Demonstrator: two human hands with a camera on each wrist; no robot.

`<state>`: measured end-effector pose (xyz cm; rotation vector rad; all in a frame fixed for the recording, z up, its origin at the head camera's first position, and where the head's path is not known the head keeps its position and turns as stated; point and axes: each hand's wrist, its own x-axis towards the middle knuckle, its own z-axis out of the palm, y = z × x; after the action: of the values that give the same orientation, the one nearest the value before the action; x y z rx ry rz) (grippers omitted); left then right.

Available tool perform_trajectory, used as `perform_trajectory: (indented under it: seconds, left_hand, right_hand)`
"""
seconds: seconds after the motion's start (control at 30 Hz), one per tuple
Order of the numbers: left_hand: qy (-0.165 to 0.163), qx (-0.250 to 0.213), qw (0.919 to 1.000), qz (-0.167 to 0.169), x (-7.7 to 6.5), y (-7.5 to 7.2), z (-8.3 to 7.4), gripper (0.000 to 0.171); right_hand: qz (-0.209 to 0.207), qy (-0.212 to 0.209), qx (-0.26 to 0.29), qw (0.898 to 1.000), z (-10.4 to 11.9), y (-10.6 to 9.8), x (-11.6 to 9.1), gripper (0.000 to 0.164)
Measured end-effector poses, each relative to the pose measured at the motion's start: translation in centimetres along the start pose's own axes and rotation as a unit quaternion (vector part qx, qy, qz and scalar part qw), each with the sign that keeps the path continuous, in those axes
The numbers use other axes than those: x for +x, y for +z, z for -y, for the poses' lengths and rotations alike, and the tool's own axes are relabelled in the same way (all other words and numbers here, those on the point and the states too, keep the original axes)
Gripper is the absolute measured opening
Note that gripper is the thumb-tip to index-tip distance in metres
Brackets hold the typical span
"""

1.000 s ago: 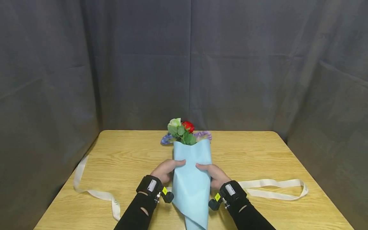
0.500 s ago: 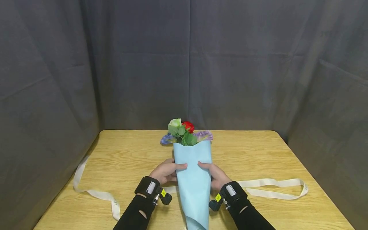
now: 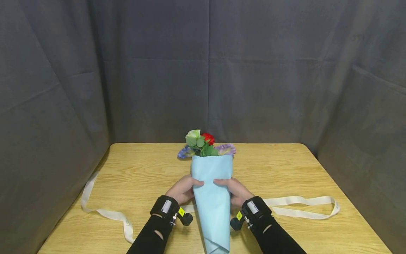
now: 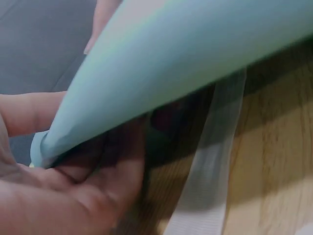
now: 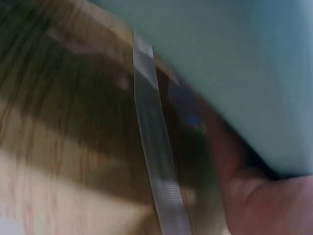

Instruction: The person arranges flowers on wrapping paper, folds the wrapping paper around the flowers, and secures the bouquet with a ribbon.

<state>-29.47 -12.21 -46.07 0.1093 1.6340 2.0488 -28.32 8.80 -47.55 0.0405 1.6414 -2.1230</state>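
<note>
The wrapped bouquet (image 3: 211,201) points lengthwise away from the person, midway between the left hand (image 3: 182,189) and right hand (image 3: 236,190), each clamped on one edge, thumb uppermost, and crosses above the white ribbon (image 3: 109,214) on the table (image 3: 152,158).

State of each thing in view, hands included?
Left hand: gripping the paper's left side, thumb on top.
Right hand: gripping its right side, thumb on top.
Wrapping paper: rolled round the flowers, narrowing toward the person, untied.
Flowers: heads out of the paper's far end.
Ribbon: untied, running under the paper, doubled back at right.
Curtain: hanging, creased.
</note>
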Motion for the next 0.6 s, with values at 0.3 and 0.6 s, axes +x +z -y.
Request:
perform_trajectory:
  seconds: [0.3, 0.6]
  left_hand:
    - [0.008, 0.107, 0.988, -0.111, 0.0, 0.3, 0.6, 0.072]
    - [-0.003, 0.187, 0.9672, -0.172, 0.3, 0.6, -0.2, 0.061]
  right_hand:
    - [-0.076, -0.009, -0.096, 0.992, -1.0, 0.9, -0.3, 0.065]
    - [-0.229, -0.056, -0.285, 0.929, 1.0, 0.6, -0.6, 0.062]
